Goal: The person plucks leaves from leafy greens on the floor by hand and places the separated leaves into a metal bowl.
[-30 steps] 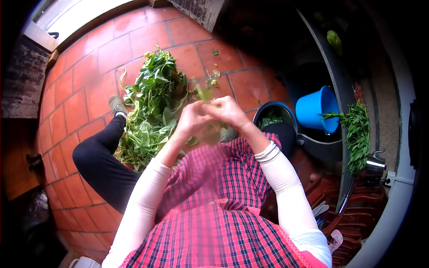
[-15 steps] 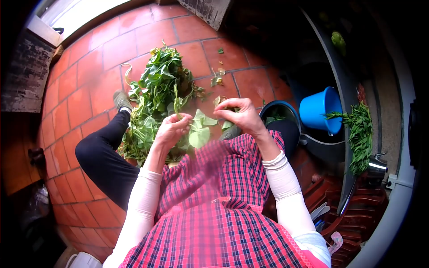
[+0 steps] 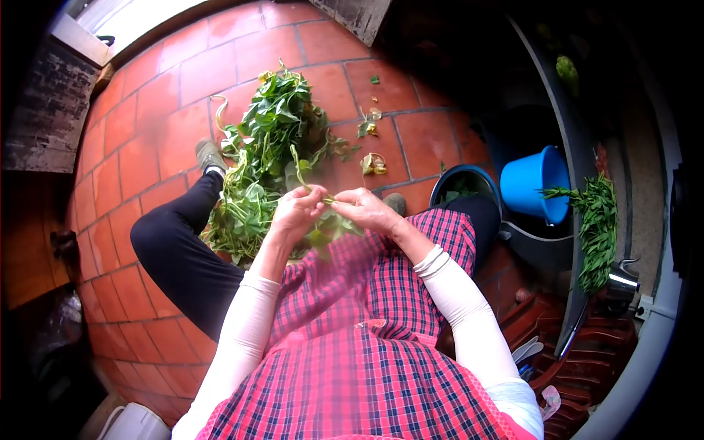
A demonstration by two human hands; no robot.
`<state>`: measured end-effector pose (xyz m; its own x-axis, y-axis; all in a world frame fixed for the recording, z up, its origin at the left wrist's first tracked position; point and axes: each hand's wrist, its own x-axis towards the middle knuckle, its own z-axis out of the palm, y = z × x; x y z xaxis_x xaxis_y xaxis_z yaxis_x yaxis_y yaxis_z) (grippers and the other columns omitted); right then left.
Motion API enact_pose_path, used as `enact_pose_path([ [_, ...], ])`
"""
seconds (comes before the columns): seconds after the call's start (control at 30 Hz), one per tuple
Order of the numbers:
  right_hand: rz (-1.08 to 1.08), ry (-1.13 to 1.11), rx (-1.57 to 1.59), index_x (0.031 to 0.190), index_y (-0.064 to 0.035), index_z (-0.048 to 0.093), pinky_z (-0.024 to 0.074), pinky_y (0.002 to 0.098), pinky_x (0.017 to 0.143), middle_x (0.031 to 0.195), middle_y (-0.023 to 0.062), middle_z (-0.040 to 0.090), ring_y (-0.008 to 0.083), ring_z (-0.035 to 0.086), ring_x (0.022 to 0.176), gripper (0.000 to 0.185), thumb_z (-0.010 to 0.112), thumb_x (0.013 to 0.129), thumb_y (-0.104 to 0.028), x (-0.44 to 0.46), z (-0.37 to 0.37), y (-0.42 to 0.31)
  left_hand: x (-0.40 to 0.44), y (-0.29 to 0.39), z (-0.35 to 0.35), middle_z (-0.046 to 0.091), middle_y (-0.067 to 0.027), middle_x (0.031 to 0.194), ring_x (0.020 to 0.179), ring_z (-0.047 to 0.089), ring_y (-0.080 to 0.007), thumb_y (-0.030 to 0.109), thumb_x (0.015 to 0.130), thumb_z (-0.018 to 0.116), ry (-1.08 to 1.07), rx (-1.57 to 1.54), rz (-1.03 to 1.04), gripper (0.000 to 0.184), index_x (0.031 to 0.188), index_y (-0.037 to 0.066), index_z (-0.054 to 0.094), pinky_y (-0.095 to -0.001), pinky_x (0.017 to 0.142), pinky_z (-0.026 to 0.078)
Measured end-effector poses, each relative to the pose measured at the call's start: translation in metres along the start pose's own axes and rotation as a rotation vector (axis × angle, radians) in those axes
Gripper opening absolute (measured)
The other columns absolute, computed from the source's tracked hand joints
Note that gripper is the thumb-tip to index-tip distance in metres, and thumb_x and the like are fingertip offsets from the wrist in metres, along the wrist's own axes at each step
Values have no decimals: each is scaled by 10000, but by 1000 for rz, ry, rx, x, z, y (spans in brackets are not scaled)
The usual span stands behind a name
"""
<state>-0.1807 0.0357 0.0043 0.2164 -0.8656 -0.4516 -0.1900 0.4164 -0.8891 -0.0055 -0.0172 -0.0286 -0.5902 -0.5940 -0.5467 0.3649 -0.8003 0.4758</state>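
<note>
My left hand (image 3: 295, 213) is closed around a leafy green stem (image 3: 298, 163), whose thin end sticks up above the fingers. Close against it, my right hand (image 3: 369, 210) pinches the same stem at the fingertips. Pale green leaves (image 3: 323, 236) hang below the two hands, partly blurred. Just beyond lies a big heap of leafy green vines (image 3: 275, 117) on the tiles, between my legs. To the right of my right hand, a dark tub (image 3: 490, 183) holds some green leaves; my right knee hides part of it.
Discarded yellowed leaves (image 3: 373, 163) and small scraps lie on the red tiled floor (image 3: 191, 81). A blue bucket (image 3: 522, 183) stands at the right. Beside it are a bunch of narrow green leaves (image 3: 595, 235), a metal kettle (image 3: 623, 282) and a dark red plastic rack (image 3: 587, 359).
My right hand has moved left and down to meet my left hand at the stem. A yellowed leaf clump that was by my right hand now lies on the floor.
</note>
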Motion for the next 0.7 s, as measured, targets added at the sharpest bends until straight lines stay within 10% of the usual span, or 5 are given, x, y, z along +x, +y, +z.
enact_pose_path([
  [0.17, -289, 355, -683, 732, -30, 539, 464, 458, 565, 695, 178, 610, 362, 582, 623, 141, 488, 778, -153, 1, 17, -7, 5, -10, -8, 567, -77, 902, 644, 465, -100, 148, 890, 528, -79, -227, -2, 221, 1054, 1, 519, -172, 502, 379],
  [0.27, -328, 423, -709, 701, -29, 505, 443, 461, 551, 679, 192, 573, 380, 565, 631, 193, 487, 810, -187, 5, 21, -10, 5, -13, -4, 552, -46, 831, 590, 447, -94, 61, 850, 562, -57, -340, 20, 215, 1049, -3, 517, -176, 483, 351],
  [0.43, 71, 514, -688, 664, -22, 602, 481, 372, 559, 709, 155, 622, 257, 616, 614, 270, 460, 799, -208, 41, -41, 76, 2, 0, -33, 463, 24, 683, 530, 383, -83, 1, 816, 542, -29, -403, 160, 254, 1063, 40, 495, -194, 438, 284],
  [0.53, 86, 26, 68, 830, -3, 657, 456, 262, 601, 712, 45, 626, 80, 559, 641, 267, 589, 786, -258, 20, 0, 26, 1, -2, -35, 454, 14, 691, 566, 388, -93, 0, 818, 530, -27, -377, 234, 216, 1028, 37, 495, -193, 467, 292],
  [0.7, 6, 181, 151, 679, 29, 573, 375, 267, 492, 534, 1, 482, 42, 424, 560, 235, 614, 722, -198, 14, 57, 9, -13, -6, -21, 473, -3, 716, 594, 394, -103, 93, 866, 542, 19, -246, 329, 161, 1016, 39, 520, -203, 505, 329],
])
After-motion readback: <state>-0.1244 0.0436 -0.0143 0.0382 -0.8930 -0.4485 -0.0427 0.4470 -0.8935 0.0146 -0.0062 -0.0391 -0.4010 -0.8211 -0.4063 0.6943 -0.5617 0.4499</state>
